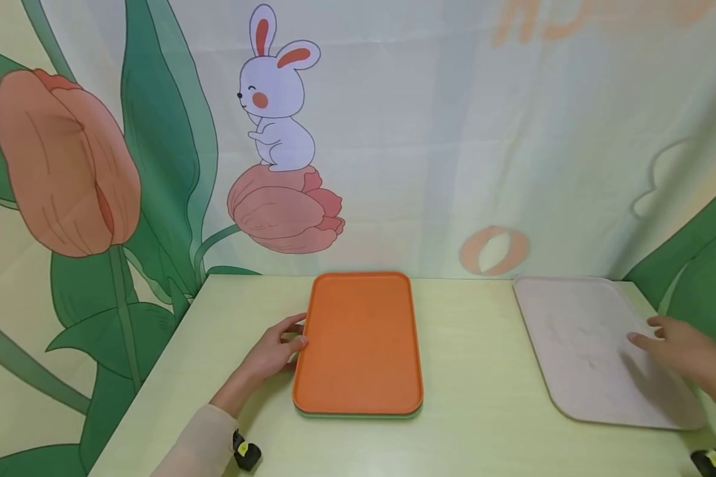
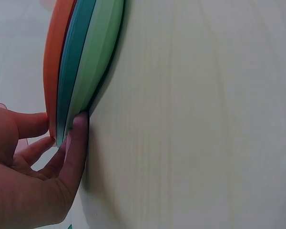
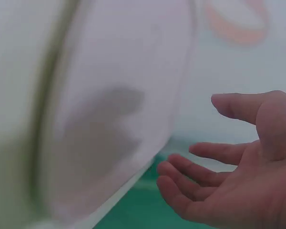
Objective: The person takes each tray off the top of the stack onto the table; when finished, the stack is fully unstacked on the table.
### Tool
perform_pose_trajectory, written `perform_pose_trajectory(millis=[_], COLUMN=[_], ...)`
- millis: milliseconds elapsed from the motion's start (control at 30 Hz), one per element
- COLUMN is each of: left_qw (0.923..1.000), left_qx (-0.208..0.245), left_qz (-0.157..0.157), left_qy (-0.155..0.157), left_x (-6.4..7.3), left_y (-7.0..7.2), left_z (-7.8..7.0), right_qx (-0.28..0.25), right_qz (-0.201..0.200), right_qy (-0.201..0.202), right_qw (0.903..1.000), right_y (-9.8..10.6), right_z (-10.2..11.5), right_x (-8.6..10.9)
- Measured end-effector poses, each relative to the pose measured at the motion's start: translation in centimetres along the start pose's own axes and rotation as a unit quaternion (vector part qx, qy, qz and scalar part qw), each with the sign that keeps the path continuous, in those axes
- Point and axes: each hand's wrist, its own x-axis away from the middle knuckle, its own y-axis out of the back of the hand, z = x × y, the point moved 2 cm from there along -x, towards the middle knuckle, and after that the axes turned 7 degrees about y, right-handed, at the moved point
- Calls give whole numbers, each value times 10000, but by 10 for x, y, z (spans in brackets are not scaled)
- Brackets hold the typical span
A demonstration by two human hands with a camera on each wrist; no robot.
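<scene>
A stack of trays lies in the middle of the table, with an orange tray [image 1: 358, 344] on top. The left wrist view shows a teal tray [image 2: 76, 52] and a light green tray [image 2: 97, 52] beneath it. My left hand [image 1: 274, 351] grips the stack's left edge, thumb at the orange rim and fingertips by the green underside. At the right, a pale pinkish-grey tray [image 1: 591, 358] lies on the table. Over its right side hovers my right hand [image 1: 686, 348], fingers loosely bent and apart, holding nothing. Its shadow falls on the pale tray.
The light wood-patterned table [image 1: 471, 371] ends at the back against a printed curtain [image 1: 394, 132] with a rabbit and tulips. Bare tabletop separates the stack from the pale tray. Each wrist wears a small black device [image 1: 247, 454].
</scene>
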Motion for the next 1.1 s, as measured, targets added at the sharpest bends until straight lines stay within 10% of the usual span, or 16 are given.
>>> perform_pose_trajectory(millis=[233, 467, 567, 1100], left_qw=[10000, 10000, 10000, 9999], left_qx=[-2, 12, -39, -24], left_qz=[21, 54, 38, 113], left_qy=[-22, -21, -18, -26], left_x=[-3, -1, 0, -1], left_y=[-1, -2, -1, -1], left_z=[1, 0, 0, -1], right_qx=[-645, -2829, -2970, -3297], right_qz=[-628, -304, -367, -120], right_qy=[1324, 1939, 2086, 1268], right_qw=[9871, 9388, 9311, 9355], right_y=[-13, -54, -74, -166], right_z=[108, 220, 255, 299], right_x=[1, 5, 2, -36])
